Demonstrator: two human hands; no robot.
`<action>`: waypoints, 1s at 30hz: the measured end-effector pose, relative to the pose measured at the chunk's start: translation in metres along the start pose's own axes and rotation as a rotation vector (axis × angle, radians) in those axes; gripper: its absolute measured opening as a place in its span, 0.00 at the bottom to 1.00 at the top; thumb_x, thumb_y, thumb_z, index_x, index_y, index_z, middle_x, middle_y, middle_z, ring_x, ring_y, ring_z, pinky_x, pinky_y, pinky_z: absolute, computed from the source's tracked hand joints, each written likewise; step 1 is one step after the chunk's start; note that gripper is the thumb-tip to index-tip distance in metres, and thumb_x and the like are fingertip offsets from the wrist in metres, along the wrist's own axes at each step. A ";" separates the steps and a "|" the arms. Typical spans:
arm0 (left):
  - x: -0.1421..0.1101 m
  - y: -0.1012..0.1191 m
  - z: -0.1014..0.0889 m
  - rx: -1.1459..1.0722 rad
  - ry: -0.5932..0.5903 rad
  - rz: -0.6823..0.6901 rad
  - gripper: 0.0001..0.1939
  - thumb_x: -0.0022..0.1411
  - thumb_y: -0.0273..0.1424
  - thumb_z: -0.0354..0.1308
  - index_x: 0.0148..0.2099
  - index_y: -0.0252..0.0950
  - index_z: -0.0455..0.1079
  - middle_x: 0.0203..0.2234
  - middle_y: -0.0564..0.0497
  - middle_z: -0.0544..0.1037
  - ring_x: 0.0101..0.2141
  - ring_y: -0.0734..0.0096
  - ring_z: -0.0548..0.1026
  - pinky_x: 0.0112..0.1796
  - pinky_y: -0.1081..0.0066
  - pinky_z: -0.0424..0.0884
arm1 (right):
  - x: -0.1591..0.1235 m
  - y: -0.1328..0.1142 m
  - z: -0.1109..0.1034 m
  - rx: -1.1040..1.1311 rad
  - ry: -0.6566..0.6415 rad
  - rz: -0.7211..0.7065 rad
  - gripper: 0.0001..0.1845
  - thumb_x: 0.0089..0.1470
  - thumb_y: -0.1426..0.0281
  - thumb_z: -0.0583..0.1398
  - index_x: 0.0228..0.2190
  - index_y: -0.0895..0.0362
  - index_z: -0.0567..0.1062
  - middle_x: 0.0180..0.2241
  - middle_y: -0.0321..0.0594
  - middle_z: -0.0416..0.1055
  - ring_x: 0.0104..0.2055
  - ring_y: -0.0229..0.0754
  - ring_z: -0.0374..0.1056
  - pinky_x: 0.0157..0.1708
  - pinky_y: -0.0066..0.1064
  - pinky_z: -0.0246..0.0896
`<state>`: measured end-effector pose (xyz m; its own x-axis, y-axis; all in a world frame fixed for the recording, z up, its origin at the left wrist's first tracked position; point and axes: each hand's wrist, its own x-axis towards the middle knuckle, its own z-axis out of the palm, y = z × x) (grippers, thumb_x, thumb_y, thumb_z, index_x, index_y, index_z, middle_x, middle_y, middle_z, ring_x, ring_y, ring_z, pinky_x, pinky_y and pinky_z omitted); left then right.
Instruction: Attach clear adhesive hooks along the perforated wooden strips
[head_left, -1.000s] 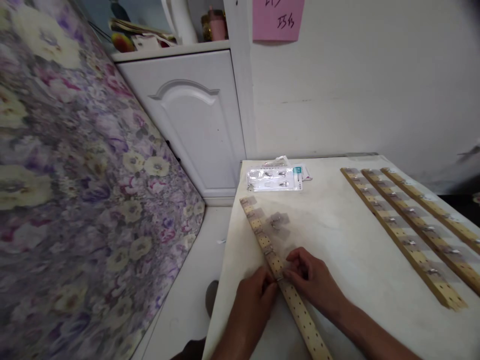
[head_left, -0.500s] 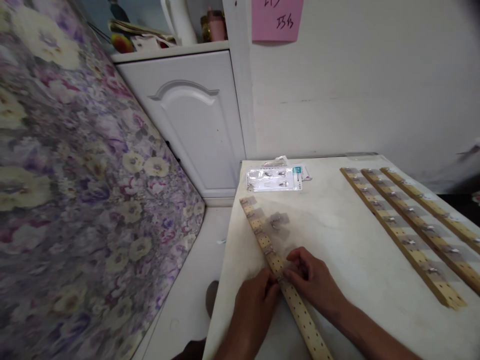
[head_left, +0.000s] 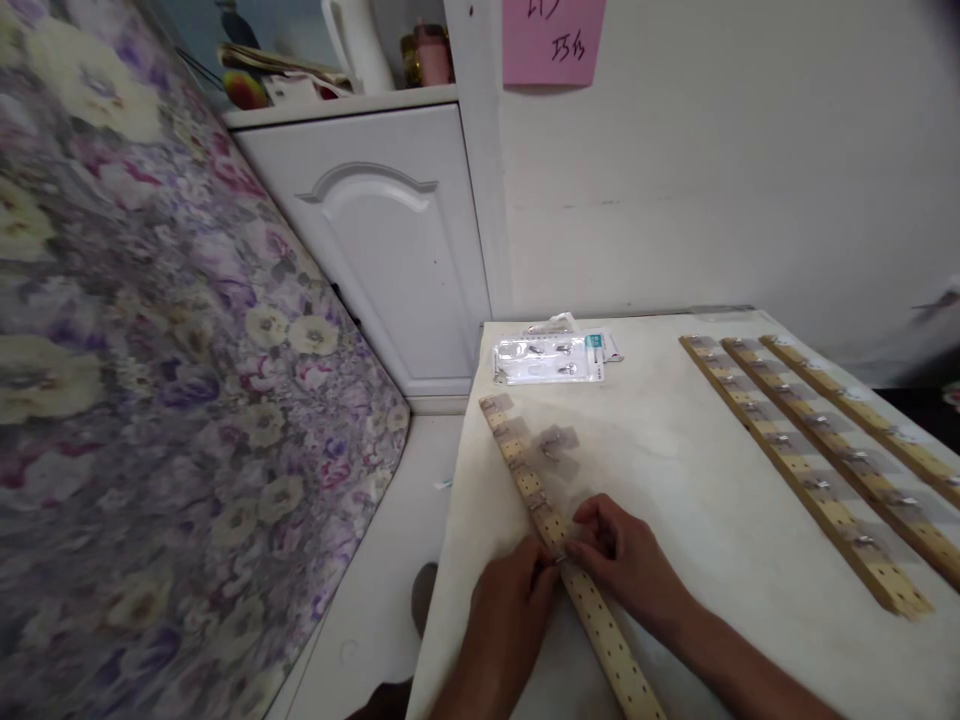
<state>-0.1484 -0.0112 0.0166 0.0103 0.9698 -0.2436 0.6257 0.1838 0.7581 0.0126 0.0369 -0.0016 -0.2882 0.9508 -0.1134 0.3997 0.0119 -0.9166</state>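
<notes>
A long wooden strip with rows of holes point(head_left: 604, 625) lies slantwise on the table under both hands. On its far part sit several clear adhesive hooks point(head_left: 517, 462) with metal hooks. My right hand point(head_left: 626, 555) is closed in a pinch on another clear adhesive hook point(head_left: 560, 558) at the middle of the strip. From the left side, my left hand point(head_left: 510, 605) pinches at the same hook by the strip's edge; its fingertips are partly hidden. Loose clear hooks point(head_left: 555, 445) lie right of the strip, beyond my right hand.
Three more wooden strips with clear hooks point(head_left: 817, 482) lie on the right of the white table point(head_left: 660, 430). Plastic hook packaging point(head_left: 547, 360) rests near the far edge. A floral curtain point(head_left: 225, 400) hangs at the left, beside a white cabinet point(head_left: 375, 250).
Both hands stay at the same spot on the strip; only the fingertips shift very slightly around the small hook.
</notes>
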 end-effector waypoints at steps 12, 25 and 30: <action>0.012 -0.002 -0.004 -0.207 -0.081 -0.107 0.07 0.53 0.31 0.53 0.24 0.36 0.64 0.16 0.58 0.67 0.21 0.75 0.65 0.24 0.75 0.57 | 0.009 0.001 0.000 0.039 -0.040 0.034 0.09 0.43 0.73 0.60 0.29 0.54 0.65 0.22 0.29 0.63 0.24 0.34 0.58 0.24 0.25 0.53; 0.008 -0.002 -0.004 -0.143 -0.034 -0.031 0.08 0.54 0.33 0.52 0.25 0.36 0.64 0.18 0.58 0.67 0.23 0.74 0.65 0.25 0.75 0.57 | 0.003 0.002 -0.005 0.043 0.009 -0.016 0.10 0.47 0.68 0.61 0.34 0.56 0.70 0.27 0.33 0.68 0.22 0.34 0.59 0.23 0.25 0.54; 0.007 -0.001 -0.005 -0.114 -0.044 -0.004 0.09 0.55 0.34 0.51 0.26 0.36 0.65 0.19 0.57 0.68 0.24 0.74 0.65 0.26 0.74 0.57 | 0.009 0.010 -0.011 -0.004 0.160 -0.103 0.08 0.54 0.64 0.55 0.34 0.56 0.70 0.28 0.36 0.70 0.25 0.38 0.64 0.26 0.28 0.59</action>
<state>-0.1532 -0.0041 0.0169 0.0437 0.9615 -0.2714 0.5329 0.2073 0.8204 0.0229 0.0492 -0.0075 -0.1859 0.9816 0.0441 0.3786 0.1130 -0.9187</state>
